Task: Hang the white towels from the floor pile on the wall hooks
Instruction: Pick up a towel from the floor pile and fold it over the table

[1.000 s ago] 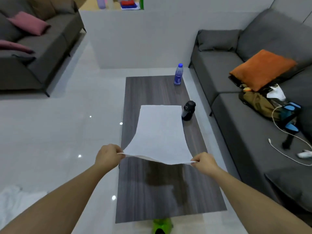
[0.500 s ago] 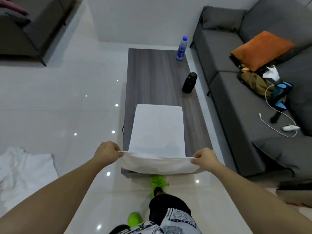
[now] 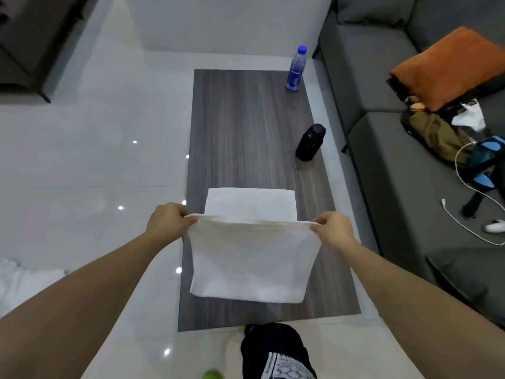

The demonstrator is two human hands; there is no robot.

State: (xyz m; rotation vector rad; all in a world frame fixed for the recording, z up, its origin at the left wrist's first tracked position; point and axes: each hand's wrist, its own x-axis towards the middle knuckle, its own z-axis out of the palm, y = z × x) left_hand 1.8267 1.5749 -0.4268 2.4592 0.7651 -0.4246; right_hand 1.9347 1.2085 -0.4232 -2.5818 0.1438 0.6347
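White terry towel (image 3: 251, 258) folded rectangular, corners pinched by left hand (image 3: 168, 224), right hand (image 3: 334, 228) over woodgrain table (image 3: 246, 127)

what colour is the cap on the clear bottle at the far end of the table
Blue. The bottle cap shows best in the head view, the only one.

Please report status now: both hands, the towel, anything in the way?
Left hand and right hand each pinch a corner of the white towel. Towel part-folded over the coffee table. Black bottle clear of it.

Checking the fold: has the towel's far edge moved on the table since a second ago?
Yes. The white towel far edge has drawn back toward the person, away from the black bottle.
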